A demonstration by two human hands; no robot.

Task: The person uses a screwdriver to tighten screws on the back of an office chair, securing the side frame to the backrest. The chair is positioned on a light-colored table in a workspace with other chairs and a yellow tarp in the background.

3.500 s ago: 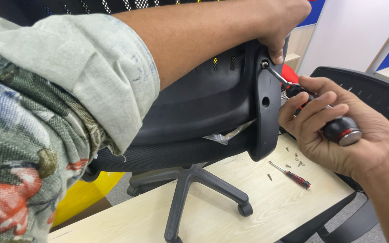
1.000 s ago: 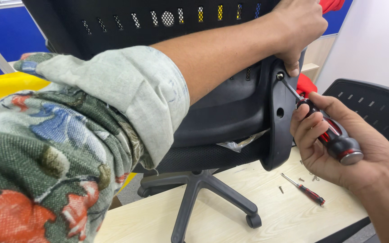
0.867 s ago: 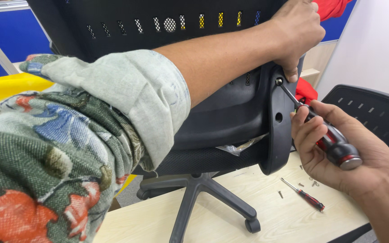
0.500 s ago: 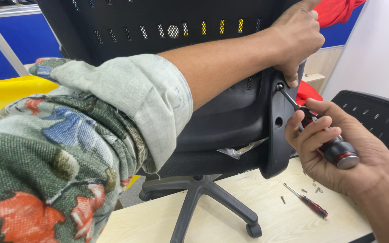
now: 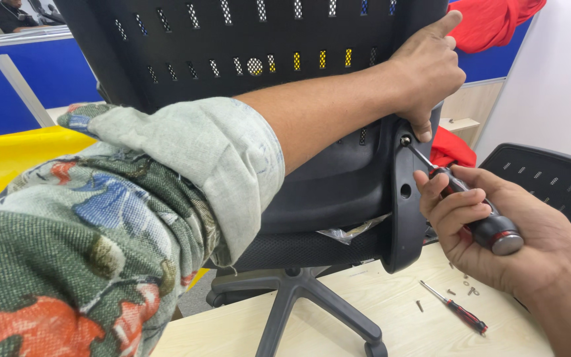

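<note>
My left hand (image 5: pixel 427 73) grips the chair back (image 5: pixel 246 59); my right hand (image 5: pixel 490 231) is wrapped around the screwdriver (image 5: pixel 464 201), tip in the bracket screw (image 5: pixel 405 141). I'd keep it square and press firmly.

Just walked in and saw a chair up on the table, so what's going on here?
A person is working on a black office chair standing on a light wooden table. The left hand grips the backrest edge. The right hand holds a screwdriver, its tip at a screw in the side bracket. A smaller screwdriver and loose screws lie on the table.
</note>
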